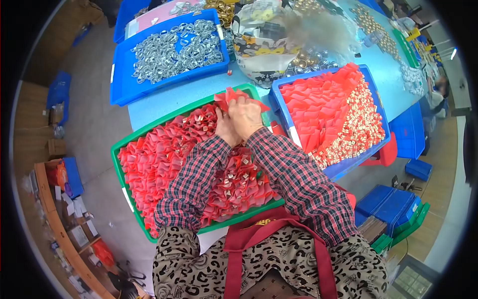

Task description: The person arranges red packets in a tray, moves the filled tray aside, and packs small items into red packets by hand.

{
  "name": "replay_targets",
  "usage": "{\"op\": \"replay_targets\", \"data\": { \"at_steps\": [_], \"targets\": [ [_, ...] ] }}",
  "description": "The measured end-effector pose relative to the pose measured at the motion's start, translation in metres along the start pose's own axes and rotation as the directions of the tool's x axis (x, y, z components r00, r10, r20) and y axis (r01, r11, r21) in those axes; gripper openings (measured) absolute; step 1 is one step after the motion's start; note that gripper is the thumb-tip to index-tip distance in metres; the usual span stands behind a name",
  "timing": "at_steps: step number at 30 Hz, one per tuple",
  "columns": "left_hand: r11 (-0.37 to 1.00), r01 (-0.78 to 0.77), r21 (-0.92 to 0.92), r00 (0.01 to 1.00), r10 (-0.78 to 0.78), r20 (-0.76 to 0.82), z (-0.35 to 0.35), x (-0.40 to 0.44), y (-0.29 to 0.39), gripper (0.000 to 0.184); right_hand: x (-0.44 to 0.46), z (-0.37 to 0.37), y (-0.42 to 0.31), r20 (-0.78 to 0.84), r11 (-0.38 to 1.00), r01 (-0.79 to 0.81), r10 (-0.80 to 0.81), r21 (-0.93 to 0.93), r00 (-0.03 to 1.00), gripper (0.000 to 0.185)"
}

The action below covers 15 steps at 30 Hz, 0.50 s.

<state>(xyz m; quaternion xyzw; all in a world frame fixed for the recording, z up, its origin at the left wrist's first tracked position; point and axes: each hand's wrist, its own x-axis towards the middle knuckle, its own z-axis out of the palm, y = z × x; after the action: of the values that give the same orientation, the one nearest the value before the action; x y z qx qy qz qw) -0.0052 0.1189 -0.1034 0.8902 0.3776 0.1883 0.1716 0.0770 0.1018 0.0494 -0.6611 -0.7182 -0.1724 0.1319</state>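
Observation:
Both hands meet over the far right corner of a green tray (164,118), which holds rows of red ruffled translucent pieces (154,159), many with small pale-gold bits among them. My right hand (247,117) is closed on a red translucent sheet piece (230,95) that sticks out past the fingers. Close against it, my left hand (227,130) has its fingers curled at the same piece; their tips are partly hidden. Right of the hands, a blue tray (279,105) holds layered red sheets (313,107) and a heap of small gold-and-red pieces (359,119).
At the back left, another blue tray (122,74) holds many silvery metal rings (174,52). A patterned plastic bag (261,50) stands behind the hands on the light-blue table (159,112). A red stool (388,152) is under the right tray. Blue bins (386,207) stand at the lower right.

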Motion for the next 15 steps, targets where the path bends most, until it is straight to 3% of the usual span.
{"op": "replay_targets", "data": {
  "at_steps": [2, 5, 6, 8, 10, 11, 13, 15],
  "targets": [
    [0.971, 0.018, -0.239, 0.997, -0.035, -0.066, 0.018, -0.008, -0.014, 0.053, 0.004, 0.001, -0.006, 0.011, 1.0, -0.028, 0.028, 0.009, 1.0, 0.005],
    [0.822, 0.026, -0.569, 0.983, -0.125, -0.136, 0.046, -0.018, -0.034, 0.057, 0.006, 0.0, -0.01, 0.043, 0.996, -0.084, 0.082, 0.043, 0.996, 0.005],
    [0.822, 0.027, -0.569, 0.984, -0.123, -0.131, 0.045, -0.019, -0.032, 0.057, 0.005, 0.001, -0.009, 0.045, 0.995, -0.089, 0.087, 0.044, 0.995, 0.005],
    [0.984, 0.026, -0.177, 0.994, -0.044, -0.099, 0.035, -0.021, -0.027, 0.055, 0.002, 0.002, -0.007, 0.075, 0.99, -0.123, 0.119, 0.061, 0.99, 0.006],
    [0.968, -0.001, 0.252, 0.999, 0.014, -0.049, 0.019, -0.017, -0.021, 0.052, 0.003, 0.002, -0.002, 0.093, 0.986, -0.146, 0.139, 0.079, 0.986, 0.007],
    [0.966, 0.004, 0.26, 0.998, 0.01, -0.054, 0.001, -0.013, -0.013, 0.052, 0.002, 0.003, 0.003, 0.082, 0.989, -0.138, 0.133, 0.051, 0.988, 0.007],
    [0.932, 0.005, 0.363, 0.977, -0.082, 0.199, -0.057, -0.001, 0.023, 0.049, 0.0, 0.006, 0.012, 0.066, 0.992, -0.124, 0.121, 0.032, 0.99, 0.008],
    [0.891, -0.022, 0.454, 0.881, -0.197, 0.429, -0.094, 0.003, 0.047, 0.045, -0.001, 0.01, 0.015, 0.027, 0.989, -0.139, 0.138, 0.042, 0.99, 0.007]
  ]
}}
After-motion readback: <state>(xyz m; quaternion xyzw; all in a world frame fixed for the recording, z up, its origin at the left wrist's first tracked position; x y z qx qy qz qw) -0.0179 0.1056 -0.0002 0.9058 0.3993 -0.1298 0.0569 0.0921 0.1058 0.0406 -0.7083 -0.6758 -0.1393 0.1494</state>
